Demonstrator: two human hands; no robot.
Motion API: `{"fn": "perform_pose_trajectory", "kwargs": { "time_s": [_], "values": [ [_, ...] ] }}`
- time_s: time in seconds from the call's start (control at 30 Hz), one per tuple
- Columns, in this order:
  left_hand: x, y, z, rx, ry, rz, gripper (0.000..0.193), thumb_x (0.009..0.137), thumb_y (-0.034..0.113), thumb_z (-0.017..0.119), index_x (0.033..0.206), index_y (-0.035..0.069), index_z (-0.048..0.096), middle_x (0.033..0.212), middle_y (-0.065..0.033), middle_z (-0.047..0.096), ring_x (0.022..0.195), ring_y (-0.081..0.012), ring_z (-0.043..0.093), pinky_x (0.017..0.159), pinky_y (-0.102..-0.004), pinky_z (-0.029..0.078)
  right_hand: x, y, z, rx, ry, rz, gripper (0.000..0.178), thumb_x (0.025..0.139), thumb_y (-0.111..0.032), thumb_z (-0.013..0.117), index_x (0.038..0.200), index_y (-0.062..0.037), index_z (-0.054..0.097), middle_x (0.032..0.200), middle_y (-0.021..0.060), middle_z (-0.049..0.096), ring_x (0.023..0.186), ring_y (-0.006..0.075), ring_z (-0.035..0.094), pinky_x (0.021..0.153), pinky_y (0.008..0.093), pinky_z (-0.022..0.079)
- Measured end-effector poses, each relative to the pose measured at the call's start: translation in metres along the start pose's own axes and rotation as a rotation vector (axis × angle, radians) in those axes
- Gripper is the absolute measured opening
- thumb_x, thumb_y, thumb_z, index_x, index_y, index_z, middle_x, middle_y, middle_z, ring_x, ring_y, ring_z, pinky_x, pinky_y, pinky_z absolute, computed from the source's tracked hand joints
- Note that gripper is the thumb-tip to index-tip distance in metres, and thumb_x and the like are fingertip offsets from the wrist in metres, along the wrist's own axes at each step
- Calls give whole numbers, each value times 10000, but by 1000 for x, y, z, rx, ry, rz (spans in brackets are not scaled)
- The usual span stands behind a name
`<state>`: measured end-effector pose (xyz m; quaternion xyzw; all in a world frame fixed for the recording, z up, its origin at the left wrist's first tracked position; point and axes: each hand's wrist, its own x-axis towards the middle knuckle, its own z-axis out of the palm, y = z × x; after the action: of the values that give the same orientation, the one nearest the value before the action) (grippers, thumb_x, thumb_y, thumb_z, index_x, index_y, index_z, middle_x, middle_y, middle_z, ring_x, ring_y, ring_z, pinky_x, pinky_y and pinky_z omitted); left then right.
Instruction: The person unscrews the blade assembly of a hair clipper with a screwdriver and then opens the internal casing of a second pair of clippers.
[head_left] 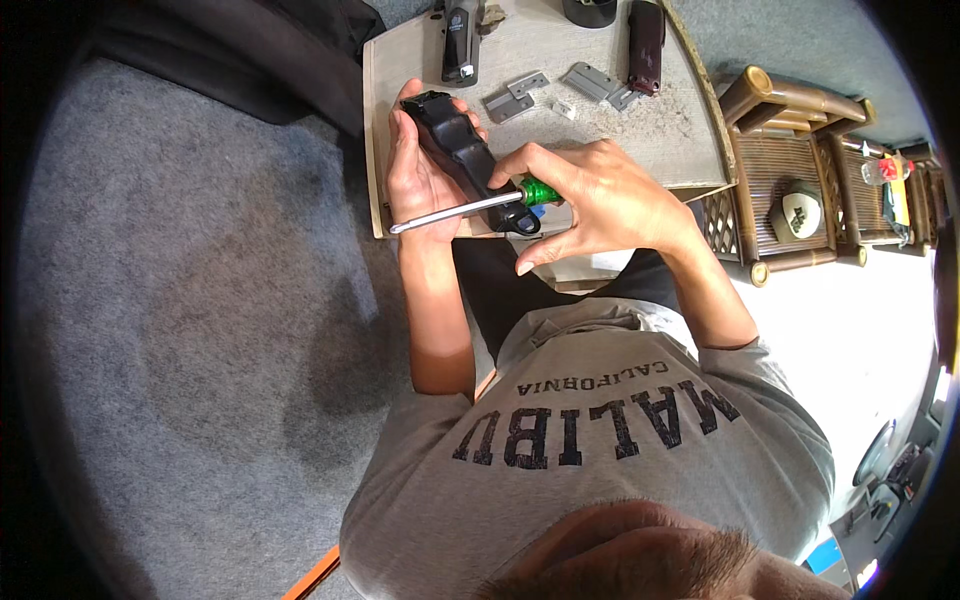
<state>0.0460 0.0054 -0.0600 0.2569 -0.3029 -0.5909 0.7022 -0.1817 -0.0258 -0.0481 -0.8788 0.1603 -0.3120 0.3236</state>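
My left hand is wrapped round a long black casing, which looks like the body of a hair clipper. It lies tilted in the palm, its looped end towards me. In my right hand is a screwdriver with a green handle, its metal shaft pointing left across the lower end of the casing. The right fingers also come close to the casing; whether they touch it I cannot tell. Beyond the hands, metal clipper blades and another blade set lie on the small table.
At the table's far side are a black and silver clipper, a dark red casing and a round black container. Bamboo chairs stand at the right, one bearing a cap. Black cloth hangs at the far left.
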Motion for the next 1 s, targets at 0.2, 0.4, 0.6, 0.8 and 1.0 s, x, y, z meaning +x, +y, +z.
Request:
{"fn": "perform_pose_trajectory", "kwargs": {
  "time_s": [0.2, 0.4, 0.6, 0.8, 1.0],
  "values": [
    [-1, 1, -3, -16, 12, -40, 457, 1133, 410, 473, 1497, 134, 482, 1181, -138, 669, 1061, -265, 677, 945, -421, 580, 1, -2, 7, -111, 56, 21, 632, 730, -385, 940, 1203, -93, 639, 1079, 97, 763, 911, 289, 767, 778, 387, 607],
    [1, 0, -6, 116, 24, -28, 490, 1142, 367, 449, 1537, 77, 446, 1279, -141, 619, 1191, -287, 611, 1008, -447, 544, 2, -11, 2, 26, 121, 133, 577, 759, -279, 921, 1249, -89, 685, 1071, 91, 764, 946, 276, 762, 832, 377, 614],
    [0, 0, 1, -26, 46, -69, 438, 1137, 348, 487, 1511, 120, 498, 1305, -62, 649, 1203, -217, 625, 1053, -416, 507, 0, -7, 6, 137, 352, 162, 496, 755, -215, 913, 1177, -26, 734, 964, 120, 763, 825, 179, 736, 776, 329, 579],
    [5, -5, -6, 32, 47, 60, 340, 1103, 281, 596, 1371, 72, 595, 1347, -44, 640, 1261, -169, 581, 1121, -396, 459, -1, -6, -4, 399, 373, 410, 382, 844, -205, 872, 1132, 4, 731, 851, -29, 660, 790, 41, 557, 706, 222, 445],
    [1, -3, 0, 100, 7, 121, 422, 1079, 384, 618, 1300, 25, 627, 1276, -47, 667, 1213, -166, 613, 1133, -398, 454, 4, -7, -18, 556, 268, 569, 404, 853, -309, 883, 1085, -8, 744, 709, -46, 597, 584, 32, 516, 521, 222, 404]
  ]
}}
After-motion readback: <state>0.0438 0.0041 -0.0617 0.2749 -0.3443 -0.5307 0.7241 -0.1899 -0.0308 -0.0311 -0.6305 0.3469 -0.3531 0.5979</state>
